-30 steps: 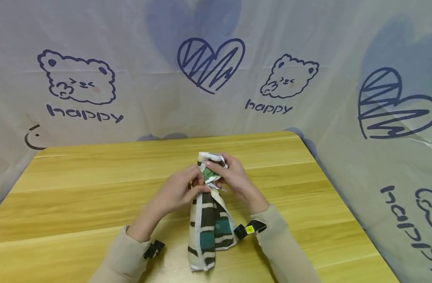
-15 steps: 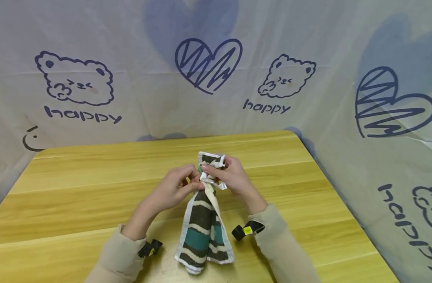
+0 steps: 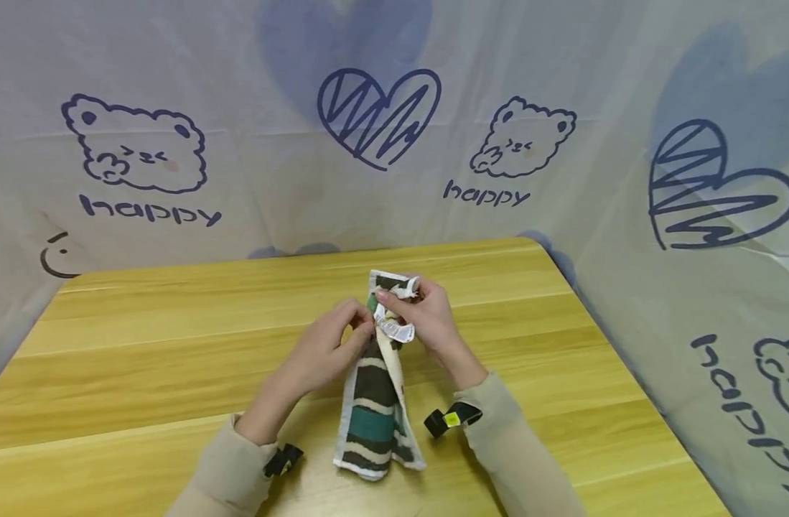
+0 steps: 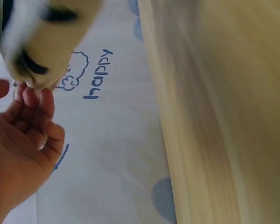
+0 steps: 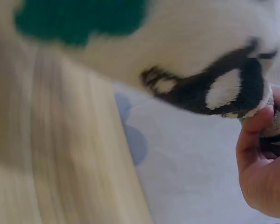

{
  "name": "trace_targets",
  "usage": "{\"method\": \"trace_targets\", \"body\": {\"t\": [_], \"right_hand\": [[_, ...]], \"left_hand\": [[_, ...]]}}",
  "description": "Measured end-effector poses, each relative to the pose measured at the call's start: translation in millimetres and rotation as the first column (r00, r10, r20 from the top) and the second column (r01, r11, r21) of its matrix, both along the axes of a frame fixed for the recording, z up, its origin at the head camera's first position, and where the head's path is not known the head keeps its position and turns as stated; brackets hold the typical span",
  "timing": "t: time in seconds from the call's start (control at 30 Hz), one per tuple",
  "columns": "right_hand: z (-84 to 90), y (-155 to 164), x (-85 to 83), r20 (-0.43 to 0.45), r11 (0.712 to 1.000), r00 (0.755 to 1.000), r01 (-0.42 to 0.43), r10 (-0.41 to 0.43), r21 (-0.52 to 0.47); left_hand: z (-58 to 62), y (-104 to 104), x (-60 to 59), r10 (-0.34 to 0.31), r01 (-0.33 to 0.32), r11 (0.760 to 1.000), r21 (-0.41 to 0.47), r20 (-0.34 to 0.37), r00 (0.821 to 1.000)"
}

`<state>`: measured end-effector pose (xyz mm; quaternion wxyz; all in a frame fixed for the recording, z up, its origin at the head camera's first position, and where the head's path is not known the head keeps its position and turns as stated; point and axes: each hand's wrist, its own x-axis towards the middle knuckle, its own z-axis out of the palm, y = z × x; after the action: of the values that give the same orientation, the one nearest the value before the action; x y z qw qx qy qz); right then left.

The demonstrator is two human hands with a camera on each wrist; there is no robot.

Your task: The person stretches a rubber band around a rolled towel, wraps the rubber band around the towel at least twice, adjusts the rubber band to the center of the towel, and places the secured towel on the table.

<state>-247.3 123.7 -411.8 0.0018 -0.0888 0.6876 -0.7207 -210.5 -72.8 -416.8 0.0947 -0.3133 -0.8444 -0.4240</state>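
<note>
Towel (image 3: 375, 402), striped in brown, cream and teal, hangs bunched from your two hands, and its lower end rests on the wooden table (image 3: 142, 345) just below your grip, between your forearms. Behind and to both sides of the grip stands the pale backdrop sheet (image 3: 239, 143) printed with bears, hearts and the word "happy". Your right hand (image 3: 426, 319) has its fingers curled round the gathered top of the towel, with the white hem folded over above your fingertips; the right wrist view shows your thumb pressed against the brown-and-white edge there. Your left hand (image 3: 326, 348) meets the towel from the opposite side at the same height, its fingertips (image 3: 362, 327) pinching the cloth just beneath the right hand's hold; in the left wrist view the fingers are curled and their tips touch the blurred cloth (image 4: 42, 42). Below the grip, near each sleeve cuff, a small black strap (image 3: 449, 420) sits at the wrist.
</note>
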Motion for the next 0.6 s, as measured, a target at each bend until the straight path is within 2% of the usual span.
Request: {"method": "trace_targets", "body": {"t": [0.07, 0.1, 0.13, 0.2, 0.27, 0.37, 0.47, 0.6], "right_hand": [[4.6, -0.4, 2.2, -0.028, 0.999, 0.999, 0.02, -0.019, 0.027], [6.7, -0.9, 3.3, -0.041, 0.999, 0.999, 0.025, -0.023, 0.035], [8.3, -1.5, 4.1, -0.051, 0.999, 0.998, 0.026, -0.024, 0.039], [10.6, -2.8, 6.0, -0.059, 0.999, 0.998, 0.019, -0.017, 0.04], [10.6, -3.6, 6.8, -0.058, 0.999, 0.998, 0.015, -0.013, 0.032], [9.2, -3.9, 7.2, -0.042, 0.999, 0.999, 0.013, -0.012, 0.032], [7.9, -4.1, 7.7, -0.008, 1.0, 1.0, 0.004, -0.003, 0.025], [6.0, -5.3, 8.4, 0.074, 0.999, 0.997, -0.02, 0.023, -0.04]], "left_hand": [[3.0, -1.1, -0.7, 0.055, -0.058, 0.997, 0.053, 0.054, 0.997], [4.1, -1.3, -1.0, 0.084, -0.088, 0.993, 0.076, 0.048, 0.995], [4.7, -1.4, -1.4, 0.111, -0.112, 0.989, 0.092, 0.019, 0.994], [5.9, -0.9, -1.3, 0.17, -0.161, 0.982, 0.097, -0.086, 0.982], [5.9, 0.1, -1.7, 0.189, -0.17, 0.98, 0.101, -0.219, 0.957], [5.4, 0.5, -3.1, 0.146, -0.125, 0.989, 0.078, -0.381, 0.913], [4.6, 0.7, -3.8, 0.097, -0.094, 0.995, 0.031, -0.484, 0.869], [5.3, 1.2, -2.9, 0.079, -0.118, 0.993, -0.03, -0.573, 0.816]]}}
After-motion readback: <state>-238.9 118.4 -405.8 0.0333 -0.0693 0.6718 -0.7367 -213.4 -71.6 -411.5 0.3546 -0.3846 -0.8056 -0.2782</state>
